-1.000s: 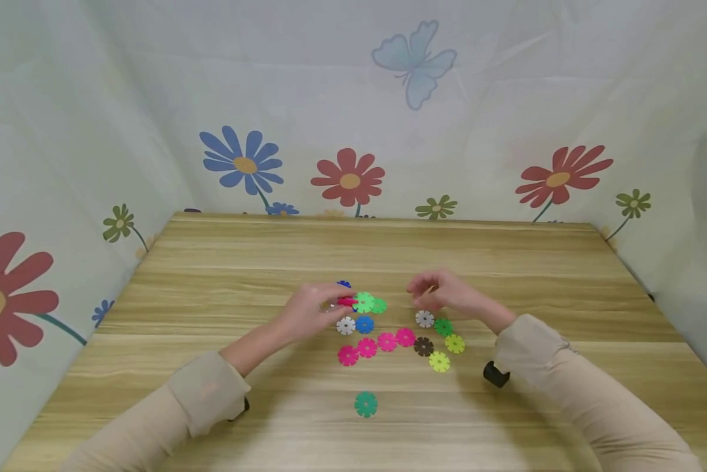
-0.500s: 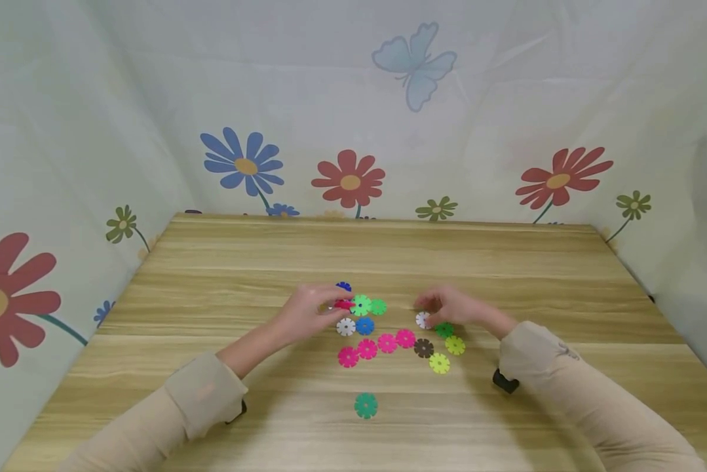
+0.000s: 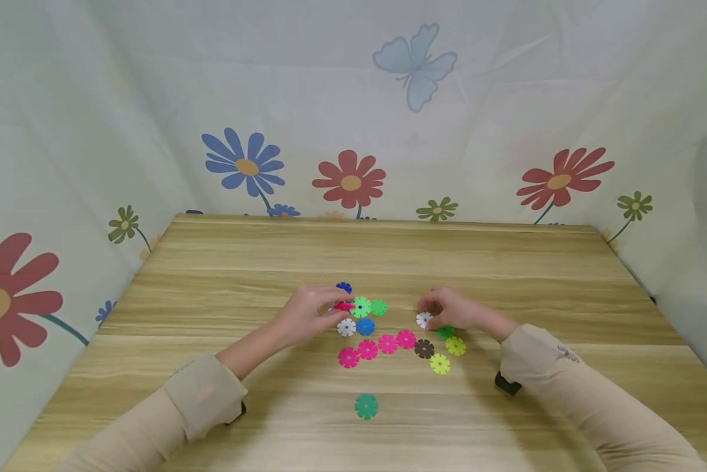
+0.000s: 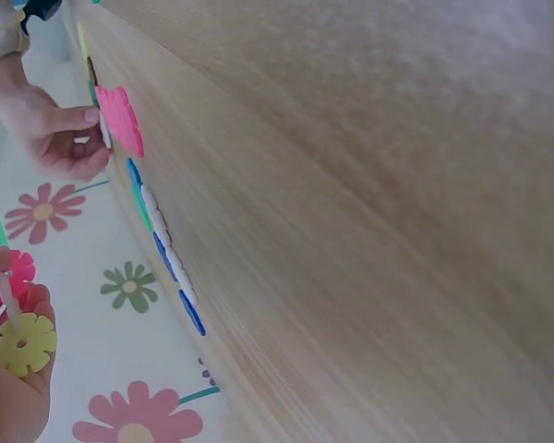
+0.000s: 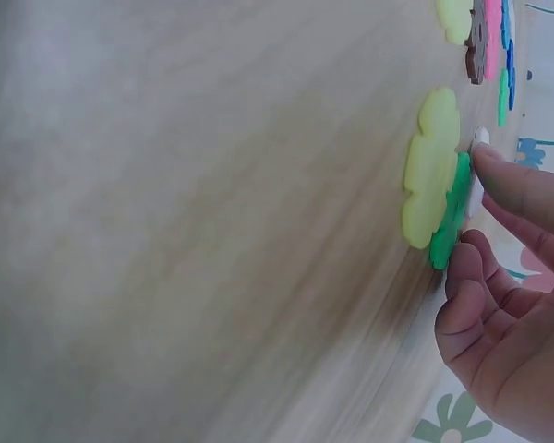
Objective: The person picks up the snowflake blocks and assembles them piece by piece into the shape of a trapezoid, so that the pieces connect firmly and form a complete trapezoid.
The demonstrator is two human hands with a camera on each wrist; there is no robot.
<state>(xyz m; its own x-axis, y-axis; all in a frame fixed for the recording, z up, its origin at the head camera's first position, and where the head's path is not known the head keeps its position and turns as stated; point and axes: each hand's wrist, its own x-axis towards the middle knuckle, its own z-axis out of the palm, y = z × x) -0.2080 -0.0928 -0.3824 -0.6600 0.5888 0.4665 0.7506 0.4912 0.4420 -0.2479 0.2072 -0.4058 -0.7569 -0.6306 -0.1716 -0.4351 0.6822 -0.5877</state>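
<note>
My left hand (image 3: 308, 316) holds a small joined cluster of notched plastic discs over the table. In the left wrist view, a pink disc (image 4: 20, 270), a yellow disc (image 4: 24, 343) and a whitish disc edge show between the fingers. A light green disc (image 3: 361, 307) juts from this cluster in the head view. My right hand (image 3: 458, 309) is down at the tabletop, thumb and fingers pinching the rim of a white disc (image 3: 424, 320). Close under that hand lies a green disc (image 5: 451, 217), beside a yellow disc (image 5: 431, 171).
On the wooden table (image 3: 241, 249) lie several more flat discs: a row of pink discs (image 3: 387, 343), a brown disc (image 3: 424, 349), a blue disc (image 3: 365, 326) and, nearer the front, a teal disc (image 3: 366, 406). A flower-print curtain (image 3: 471, 111) surrounds the table.
My right hand has come down and slightly right, from above the table onto the white disc, and now grips it. The left hand keeps its cluster, barely moving.
</note>
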